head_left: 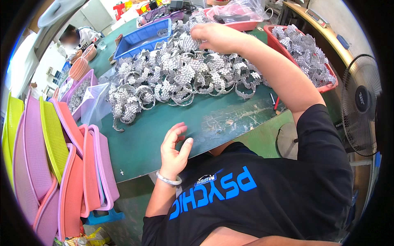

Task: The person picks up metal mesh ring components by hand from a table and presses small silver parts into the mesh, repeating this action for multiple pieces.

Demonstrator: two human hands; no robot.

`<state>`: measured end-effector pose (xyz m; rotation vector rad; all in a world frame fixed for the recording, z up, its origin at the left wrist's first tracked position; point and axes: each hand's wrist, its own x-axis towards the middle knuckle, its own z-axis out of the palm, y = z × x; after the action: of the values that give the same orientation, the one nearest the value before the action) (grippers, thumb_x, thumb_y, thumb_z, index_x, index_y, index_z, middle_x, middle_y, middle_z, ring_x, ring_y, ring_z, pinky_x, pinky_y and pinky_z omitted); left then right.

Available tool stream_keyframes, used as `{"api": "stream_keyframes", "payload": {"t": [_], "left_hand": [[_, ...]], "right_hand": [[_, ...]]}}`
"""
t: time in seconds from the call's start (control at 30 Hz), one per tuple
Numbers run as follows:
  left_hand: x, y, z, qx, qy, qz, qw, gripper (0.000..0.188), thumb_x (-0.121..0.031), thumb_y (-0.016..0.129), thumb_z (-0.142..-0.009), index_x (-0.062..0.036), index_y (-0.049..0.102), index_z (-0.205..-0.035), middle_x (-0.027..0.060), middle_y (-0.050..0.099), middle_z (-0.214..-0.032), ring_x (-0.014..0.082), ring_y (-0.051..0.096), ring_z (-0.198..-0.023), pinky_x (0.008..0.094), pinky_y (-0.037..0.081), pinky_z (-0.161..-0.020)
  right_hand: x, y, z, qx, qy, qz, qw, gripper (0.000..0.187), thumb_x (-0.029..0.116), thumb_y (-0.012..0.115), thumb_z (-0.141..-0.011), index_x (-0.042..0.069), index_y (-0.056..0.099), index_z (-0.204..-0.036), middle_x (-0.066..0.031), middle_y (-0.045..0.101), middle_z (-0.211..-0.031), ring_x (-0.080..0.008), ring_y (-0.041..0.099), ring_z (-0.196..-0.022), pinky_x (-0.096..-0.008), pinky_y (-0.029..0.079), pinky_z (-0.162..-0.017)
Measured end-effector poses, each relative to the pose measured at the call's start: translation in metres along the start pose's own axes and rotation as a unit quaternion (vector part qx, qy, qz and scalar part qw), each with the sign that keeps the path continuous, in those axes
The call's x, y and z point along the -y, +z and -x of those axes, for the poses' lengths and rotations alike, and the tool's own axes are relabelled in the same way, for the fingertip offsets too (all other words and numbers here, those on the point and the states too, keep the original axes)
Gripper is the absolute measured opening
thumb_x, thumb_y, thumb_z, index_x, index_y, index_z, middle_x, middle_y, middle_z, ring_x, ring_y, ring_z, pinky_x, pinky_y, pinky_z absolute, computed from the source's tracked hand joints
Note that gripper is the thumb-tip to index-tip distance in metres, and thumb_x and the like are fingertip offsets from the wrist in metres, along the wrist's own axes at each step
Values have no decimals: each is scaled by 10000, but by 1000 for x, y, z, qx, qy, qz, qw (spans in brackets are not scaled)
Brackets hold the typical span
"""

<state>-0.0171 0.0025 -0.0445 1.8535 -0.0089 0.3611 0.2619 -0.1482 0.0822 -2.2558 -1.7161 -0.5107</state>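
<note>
Silvery, glittering curved bands (pixel 180 76) heaped across the far half of the green bench (pixel 156 139), more of the same piled in a red tray (pixel 328 87) at right. Right hand (pixel 217 37) stretched out over the far edge of the heap, fingers curled down into it; grip closed around something there or merely touching, impossible to tell from this angle. Left hand (pixel 174 149) resting empty at the near bench edge, fingers loosely bent, grip half open, well apart from the heap. Best done, probably, by pinching a single band at its top and lifting straight up to avoid dragging tangled neighbours. Right arm nearly fully extended, elbow high; left wrist planted, bracelet (pixel 168 179) showing. Pink and yellow mesh baskets (pixel 53 164) stacked at left.
</note>
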Motion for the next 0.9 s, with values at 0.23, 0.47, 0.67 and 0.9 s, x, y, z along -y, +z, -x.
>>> {"api": "stream_keyframes", "payload": {"t": [0.23,0.47,0.67,0.9], "left_hand": [[-8,7,-5,-34,-44,113,992,324,9,530,-813,25,489,-1133,99,518,-1144,165,511,-1017,281,438,-843],[-44,15,-30,-71,-23,288,955,302,-78,517,-867,14,464,-1150,125,558,-1080,170,555,-923,289,465,-769],[-47,25,-31,-101,14,322,941,162,-77,537,-862,-3,555,-1005,70,606,-902,127,570,-752,260,462,-704],[-45,33,-30,-127,2,351,928,163,-84,547,-859,-6,578,-998,71,614,-931,141,587,-804,279,474,-726]], "right_hand": [[49,-16,26,5,83,-262,961,314,67,631,-780,-2,509,-1061,-60,565,-828,-100,516,-728,-252,437,-662],[99,13,56,-10,54,-409,911,308,-24,608,-761,1,518,-1055,-44,550,-975,-80,489,-821,-232,426,-699],[118,33,62,-49,-11,-500,865,278,-83,563,-754,2,510,-1013,-104,535,-1108,-142,532,-952,-262,436,-785],[126,50,66,-75,-1,-559,826,334,-87,554,-753,2,515,-1073,-102,506,-1160,-148,536,-959,-272,445,-804]]}}
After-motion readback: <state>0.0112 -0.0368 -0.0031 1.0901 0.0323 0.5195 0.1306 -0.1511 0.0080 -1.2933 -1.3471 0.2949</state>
